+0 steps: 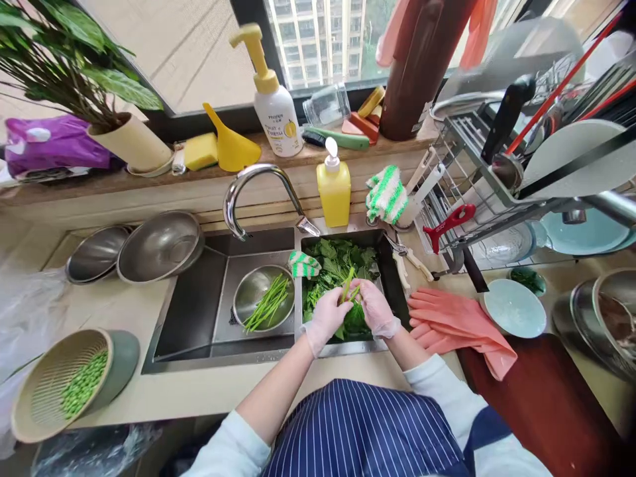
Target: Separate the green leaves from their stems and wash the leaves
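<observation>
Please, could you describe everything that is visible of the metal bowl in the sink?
The metal bowl is round, silvery and smooth, looking like stainless steel, with a wide open top and thin rim. It sits upright in the left basin, near the divider. Slender green stems lie slanting inside, roughly side by side, leaving some inner wall bare. Neither hand touches it. Its underside is hidden.

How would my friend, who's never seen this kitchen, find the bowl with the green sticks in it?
Look for the big sink under the curved tap. In its left basin sits a round metal bowl. Unlike the other metal bowls by the sink's left back corner, this one holds a bunch of thin green stalks.
</observation>
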Action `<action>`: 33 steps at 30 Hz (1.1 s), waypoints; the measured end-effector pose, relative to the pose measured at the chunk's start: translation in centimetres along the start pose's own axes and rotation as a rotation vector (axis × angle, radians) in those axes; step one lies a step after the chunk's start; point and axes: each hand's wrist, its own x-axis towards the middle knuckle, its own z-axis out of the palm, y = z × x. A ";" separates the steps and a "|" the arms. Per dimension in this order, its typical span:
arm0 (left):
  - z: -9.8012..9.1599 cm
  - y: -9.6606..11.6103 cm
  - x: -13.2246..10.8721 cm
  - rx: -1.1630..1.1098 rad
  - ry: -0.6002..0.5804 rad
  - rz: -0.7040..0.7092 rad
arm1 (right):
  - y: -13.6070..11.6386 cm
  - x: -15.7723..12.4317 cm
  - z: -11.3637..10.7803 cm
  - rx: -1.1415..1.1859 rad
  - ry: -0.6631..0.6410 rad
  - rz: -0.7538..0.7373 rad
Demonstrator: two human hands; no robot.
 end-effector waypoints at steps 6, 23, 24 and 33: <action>0.1 -0.9 0.5 0.107 -0.034 0.032 | -0.1 -0.4 -1.0 -0.542 -0.048 -0.112; -1.3 -1.4 0.0 -0.067 -0.075 -0.017 | 3.8 0.2 0.0 -0.585 0.198 0.003; -1.2 -1.4 -0.3 -0.077 -0.079 -0.004 | 3.9 0.5 0.0 -0.533 0.231 0.048; -1.0 -4.3 -1.3 -0.065 -0.008 -0.131 | 3.3 -0.7 -1.2 -0.989 -0.202 0.032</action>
